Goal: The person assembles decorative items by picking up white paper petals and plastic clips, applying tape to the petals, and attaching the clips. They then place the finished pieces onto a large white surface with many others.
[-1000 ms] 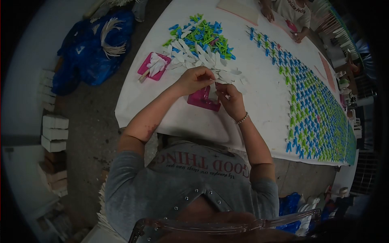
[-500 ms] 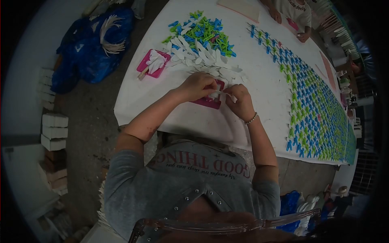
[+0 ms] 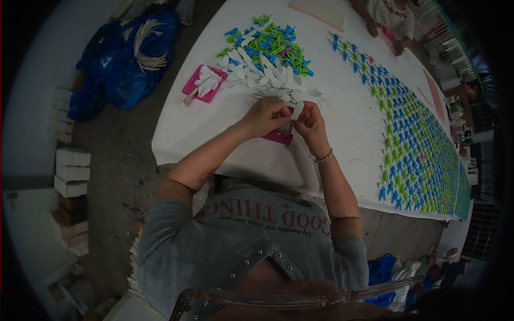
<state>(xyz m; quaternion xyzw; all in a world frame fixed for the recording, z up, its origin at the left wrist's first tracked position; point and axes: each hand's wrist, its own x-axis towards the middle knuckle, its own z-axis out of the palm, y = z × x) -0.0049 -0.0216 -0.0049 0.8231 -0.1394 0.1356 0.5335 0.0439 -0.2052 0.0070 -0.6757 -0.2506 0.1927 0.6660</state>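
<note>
Crosswise between the hands half a second ago, the strip is now nearly upright, and the right hand has shifted slightly left. Around them on the worktop, loose white pieces lie just above the hands, with a heap of blue and green clips beyond. To the left sits a pink tray of white material with a brush; clip rows fill the right, and another person is at upper right. Near the middle of the frame, the strip is white, narrow and rounded at its upper end. The right hand pinches it; the left hand is curled narrow beside its lower end, but whether it grips cannot be told. Both hands hide most of a second tray, and the strip's lower end is hard to make out.
</note>
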